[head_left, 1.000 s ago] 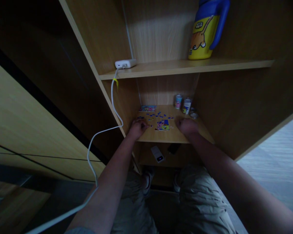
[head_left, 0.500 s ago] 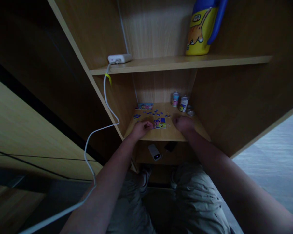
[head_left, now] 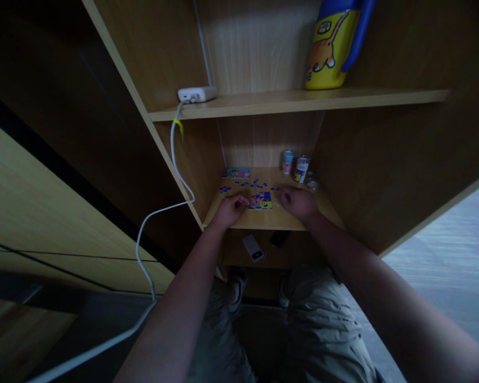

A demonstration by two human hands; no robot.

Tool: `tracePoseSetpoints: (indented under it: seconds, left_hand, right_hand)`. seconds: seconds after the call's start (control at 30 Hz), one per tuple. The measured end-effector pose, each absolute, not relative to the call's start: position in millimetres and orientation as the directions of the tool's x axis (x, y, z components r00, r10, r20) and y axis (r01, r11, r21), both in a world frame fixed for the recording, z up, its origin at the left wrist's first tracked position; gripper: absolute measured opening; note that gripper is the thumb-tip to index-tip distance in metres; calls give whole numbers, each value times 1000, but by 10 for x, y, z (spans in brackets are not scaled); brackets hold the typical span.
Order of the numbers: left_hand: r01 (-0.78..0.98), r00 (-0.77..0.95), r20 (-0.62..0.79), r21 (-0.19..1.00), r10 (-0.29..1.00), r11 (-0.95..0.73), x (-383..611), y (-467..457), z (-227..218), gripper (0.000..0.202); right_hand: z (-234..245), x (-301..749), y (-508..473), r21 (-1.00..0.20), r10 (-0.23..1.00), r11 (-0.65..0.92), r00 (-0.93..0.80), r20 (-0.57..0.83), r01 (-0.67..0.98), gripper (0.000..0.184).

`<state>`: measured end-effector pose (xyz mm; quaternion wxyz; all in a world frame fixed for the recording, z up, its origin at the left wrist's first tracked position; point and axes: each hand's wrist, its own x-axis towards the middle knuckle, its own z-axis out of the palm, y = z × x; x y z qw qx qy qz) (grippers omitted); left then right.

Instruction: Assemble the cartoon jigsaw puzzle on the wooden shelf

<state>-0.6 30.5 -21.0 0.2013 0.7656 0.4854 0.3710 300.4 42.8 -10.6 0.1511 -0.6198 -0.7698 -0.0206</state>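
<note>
Bringing thumb and fingers narrowly together, the left hand (head_left: 232, 209) meets the left border of the partly assembled jigsaw puzzle (head_left: 264, 201); whether a piece sits in that pinch is too small to tell. The puzzle lies toward the front of the lower shelf board (head_left: 269, 221), with a bare strip between it and the front edge. Both forearms come in over that edge, the left one near the cabinet's left side panel (head_left: 199, 159), the right with more room to the right side panel (head_left: 383, 159). The right hand (head_left: 301, 202) is loosely curled just beside the puzzle's right border, and I cannot tell if it holds anything. Behind the puzzle, loose blue pieces (head_left: 255, 184) take up the middle of the board; a picture card (head_left: 238, 173) lies at the back left, and two printed cans (head_left: 288, 161) (head_left: 302, 169) stand at the back right. The upper shelf (head_left: 299, 102) crosses above. Compared with a second ago, the left hand has come from out by the left side panel to the puzzle, and the right fingertips have moved closer to it; the cans and card have stayed put.
</note>
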Motion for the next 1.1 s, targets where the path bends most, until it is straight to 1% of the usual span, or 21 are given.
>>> tracePoseSetpoints:
  seconds: [0.1,0.17,0.33,0.47,0.57,0.73,0.9,0.97,1.03,1.1]
  left_hand:
    - [608,244,372,661,896,-440,-10,313,-208,14]
    - [616,241,378,652,894,-442,-14,319,-200,15]
    - [621,244,356,657,902,-427,-11,329,-190,16]
    - [608,234,356,673,905,-422,-13,339,-207,15]
    - [607,219,366,674,904,-421,-21,342,-218,16]
    - [606,212,376,674,902,-423,-38,352,-235,18]
    - [548,127,391,738,911,-393,-92,398,-281,16]
    - [509,43,420,771,906,-382,-133,427,-306,15]
    - [462,-120,440,818,890,-342,-179,462,-333,15]
    - [435,-292,423,857,858,-275,-220,496,-355,14]
  right_hand:
    - [-140,3037,445,-193,835,489,-393,385,851,41]
    - [-193,3057,493,-204,775,589,-475,418,782,37]
    - [-395,3085,666,-247,689,693,-521,503,677,34]
    - [-499,3111,758,-237,623,752,-548,558,614,33]
    - [-496,3120,763,-241,627,752,-554,548,613,31]
    - [-424,3106,700,-270,667,715,-512,542,645,27]
    - [-395,3101,650,-318,730,626,-391,561,712,25]
    - [-396,3101,642,-329,748,599,-363,556,730,24]
    - [-397,3100,639,-335,762,583,-354,543,740,23]
    - [-395,3097,635,-338,773,570,-350,529,749,22]
